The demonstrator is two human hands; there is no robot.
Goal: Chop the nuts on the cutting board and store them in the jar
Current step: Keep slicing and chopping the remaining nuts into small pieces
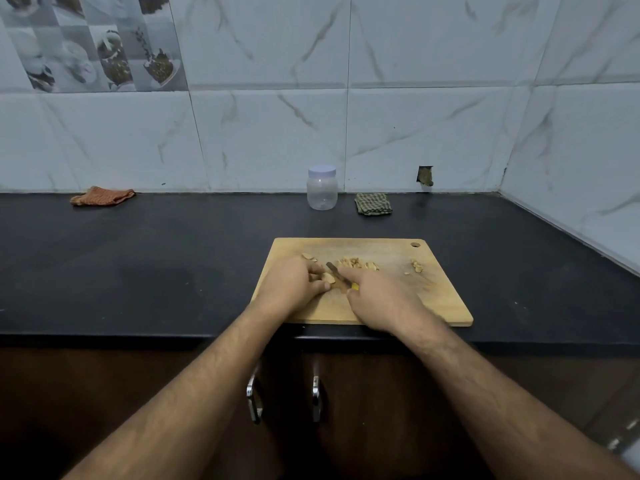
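A wooden cutting board (pixel 388 306) lies on the black counter in front of me. My left hand (pixel 294 285) pinches a pale nut (pixel 328 278) against the board. My right hand (pixel 384 299) grips a small knife (pixel 337 273) with a yellow handle, its blade angled up-left beside that nut. A heap of chopped nuts (pixel 358 264) lies just beyond the blade. A few pieces (pixel 416 266) sit further right and some nut halves (pixel 309 257) at the upper left. A clear plastic jar (pixel 322 188) with its white lid on stands by the wall.
A green checked cloth (pixel 373 203) lies right of the jar and an orange cloth (pixel 102 196) far left by the wall. The counter (pixel 156 271) meets tiled walls at the back and right. Two metal cabinet handles (pixel 254 396) hang below its front edge.
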